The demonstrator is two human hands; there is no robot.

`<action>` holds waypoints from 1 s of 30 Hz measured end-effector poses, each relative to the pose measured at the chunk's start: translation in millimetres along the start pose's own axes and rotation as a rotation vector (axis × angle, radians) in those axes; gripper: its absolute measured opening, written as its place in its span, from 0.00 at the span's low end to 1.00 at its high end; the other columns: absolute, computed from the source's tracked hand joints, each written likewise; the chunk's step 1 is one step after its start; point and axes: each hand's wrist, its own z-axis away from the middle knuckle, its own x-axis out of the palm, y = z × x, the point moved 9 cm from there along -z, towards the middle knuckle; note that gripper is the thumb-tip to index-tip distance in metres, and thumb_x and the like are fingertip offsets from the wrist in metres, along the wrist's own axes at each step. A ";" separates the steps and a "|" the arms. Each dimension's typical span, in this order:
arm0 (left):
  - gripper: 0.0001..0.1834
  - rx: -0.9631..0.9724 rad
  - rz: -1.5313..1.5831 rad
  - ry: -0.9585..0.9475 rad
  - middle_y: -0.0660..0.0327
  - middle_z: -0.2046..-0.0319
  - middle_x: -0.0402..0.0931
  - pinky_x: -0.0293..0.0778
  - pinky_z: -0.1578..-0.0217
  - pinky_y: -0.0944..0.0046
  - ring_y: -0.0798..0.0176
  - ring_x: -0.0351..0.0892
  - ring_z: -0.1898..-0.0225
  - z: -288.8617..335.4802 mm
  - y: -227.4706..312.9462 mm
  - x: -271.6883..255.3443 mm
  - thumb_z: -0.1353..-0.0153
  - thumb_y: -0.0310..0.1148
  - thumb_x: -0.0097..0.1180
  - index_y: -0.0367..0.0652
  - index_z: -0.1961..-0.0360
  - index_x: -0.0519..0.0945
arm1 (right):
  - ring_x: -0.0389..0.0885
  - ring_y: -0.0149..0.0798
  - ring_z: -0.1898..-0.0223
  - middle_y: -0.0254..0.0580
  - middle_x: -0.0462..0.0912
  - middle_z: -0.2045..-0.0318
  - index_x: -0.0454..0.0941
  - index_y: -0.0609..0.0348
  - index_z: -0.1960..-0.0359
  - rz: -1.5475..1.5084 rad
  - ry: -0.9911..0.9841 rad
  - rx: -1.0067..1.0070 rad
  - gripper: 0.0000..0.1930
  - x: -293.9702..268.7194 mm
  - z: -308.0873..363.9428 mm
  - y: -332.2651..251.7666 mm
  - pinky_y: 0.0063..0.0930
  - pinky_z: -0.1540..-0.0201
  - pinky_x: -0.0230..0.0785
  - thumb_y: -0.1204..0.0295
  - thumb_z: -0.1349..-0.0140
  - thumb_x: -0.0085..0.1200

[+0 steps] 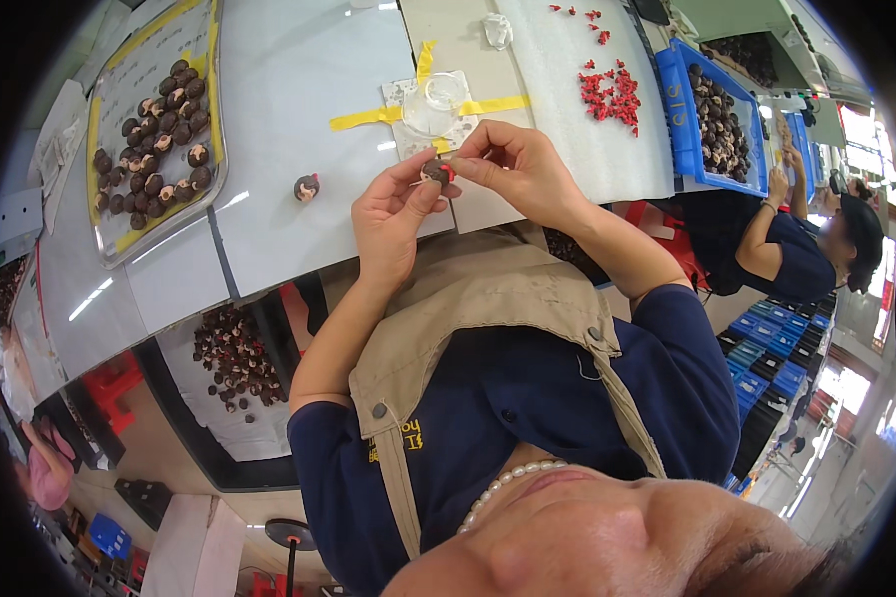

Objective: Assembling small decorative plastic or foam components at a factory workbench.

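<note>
One brown-haired doll head [434, 170] in work, upper centre of the frame, held over the near edge of the table [289, 90], just below the taped-down clear round dish [432, 105]. Left hand [392, 214] pinches the head between thumb and fingers; right hand [528, 177] has thumb and forefinger closed at the small red ornament [448, 173] on the head's right side. Can't tell if that ornament is fully seated. Done, as far as I can judge: a second doll head [307, 189], on the table left of the hands, shows a red bit at its top right, so it's probably finished. Left: the tray [154, 70] at upper left holds a few dozen heads with no red I can make out, likely plain, but ornaments could be hidden. Loose red ornaments [612, 99] lie on the white foam sheet [558, 60] at upper right, one main cluster plus strays above, so plenty unused. Blue bin [679, 124], right of the sheet, holds many more brown pieces, seemingly heads too; stage unclear. Reads as early in the batch.
</note>
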 end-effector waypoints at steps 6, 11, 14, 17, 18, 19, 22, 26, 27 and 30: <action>0.16 0.043 -0.060 -0.015 0.56 0.66 0.78 0.75 0.65 0.71 0.66 0.79 0.68 -0.7 -2.7 -0.5 0.43 0.24 0.56 0.32 0.52 0.74 | 0.67 0.22 0.74 0.32 0.76 0.76 0.72 0.63 0.72 0.023 -0.017 -0.023 0.05 6.1 1.6 10.2 0.18 0.70 0.63 0.76 0.43 0.55; 0.15 0.038 -0.069 -0.019 0.56 0.66 0.78 0.77 0.66 0.70 0.65 0.79 0.69 -0.7 -2.4 -2.1 0.43 0.23 0.56 0.31 0.54 0.74 | 0.67 0.22 0.73 0.31 0.74 0.77 0.69 0.63 0.74 -0.016 -0.006 -0.028 0.06 10.7 2.2 11.8 0.18 0.69 0.63 0.78 0.43 0.54; 0.15 0.042 -0.067 -0.024 0.56 0.67 0.78 0.76 0.66 0.70 0.66 0.79 0.70 -1.2 -1.3 -2.1 0.43 0.23 0.56 0.31 0.54 0.74 | 0.66 0.22 0.73 0.31 0.73 0.76 0.68 0.62 0.74 -0.054 -0.012 -0.055 0.06 12.9 1.8 9.2 0.18 0.69 0.63 0.78 0.42 0.53; 0.15 0.035 -0.059 -0.025 0.56 0.67 0.78 0.76 0.67 0.71 0.66 0.79 0.70 -0.6 -2.5 -2.2 0.43 0.24 0.56 0.32 0.54 0.74 | 0.66 0.22 0.73 0.31 0.73 0.77 0.68 0.62 0.74 -0.088 -0.002 -0.047 0.06 13.3 2.0 9.8 0.18 0.70 0.62 0.78 0.42 0.53; 0.14 0.035 -0.060 -0.017 0.56 0.67 0.78 0.76 0.68 0.71 0.66 0.79 0.71 -0.2 -2.5 -2.1 0.43 0.24 0.56 0.32 0.55 0.74 | 0.66 0.22 0.73 0.31 0.73 0.77 0.68 0.62 0.74 -0.094 0.004 -0.049 0.06 13.3 2.1 11.7 0.18 0.70 0.63 0.78 0.42 0.53; 0.14 0.036 -0.061 -0.010 0.56 0.67 0.78 0.76 0.68 0.71 0.67 0.79 0.71 0.0 -2.5 -1.9 0.43 0.24 0.56 0.32 0.55 0.74 | 0.66 0.22 0.73 0.31 0.73 0.77 0.68 0.62 0.74 -0.100 0.011 -0.052 0.07 12.6 2.4 13.4 0.18 0.69 0.63 0.78 0.42 0.53; 0.14 0.038 -0.071 -0.011 0.56 0.68 0.78 0.76 0.68 0.71 0.67 0.79 0.71 0.6 -3.2 0.5 0.43 0.24 0.56 0.32 0.55 0.75 | 0.67 0.21 0.73 0.31 0.74 0.76 0.68 0.62 0.74 -0.089 0.006 -0.055 0.07 10.3 4.8 16.8 0.17 0.69 0.63 0.77 0.41 0.53; 0.14 -0.004 -0.059 -0.017 0.56 0.68 0.78 0.76 0.67 0.70 0.66 0.79 0.70 -0.3 -3.9 0.0 0.43 0.24 0.56 0.32 0.55 0.75 | 0.68 0.20 0.72 0.30 0.74 0.75 0.70 0.62 0.72 -0.213 -0.033 -0.022 0.07 8.5 3.8 15.3 0.16 0.69 0.63 0.75 0.41 0.55; 0.14 0.008 -0.045 -0.021 0.56 0.66 0.78 0.75 0.65 0.71 0.66 0.79 0.68 -0.6 -2.5 0.2 0.43 0.24 0.57 0.32 0.55 0.74 | 0.69 0.20 0.71 0.30 0.75 0.74 0.71 0.62 0.71 -0.261 -0.051 0.008 0.06 8.7 2.3 18.5 0.16 0.67 0.64 0.74 0.41 0.55; 0.15 0.082 -0.061 -0.027 0.56 0.62 0.77 0.74 0.62 0.71 0.65 0.78 0.63 1.9 3.9 6.0 0.44 0.23 0.57 0.33 0.54 0.74 | 0.72 0.22 0.69 0.31 0.76 0.73 0.73 0.63 0.68 -0.324 -0.035 0.007 0.05 7.5 7.5 10.3 0.17 0.64 0.67 0.75 0.42 0.56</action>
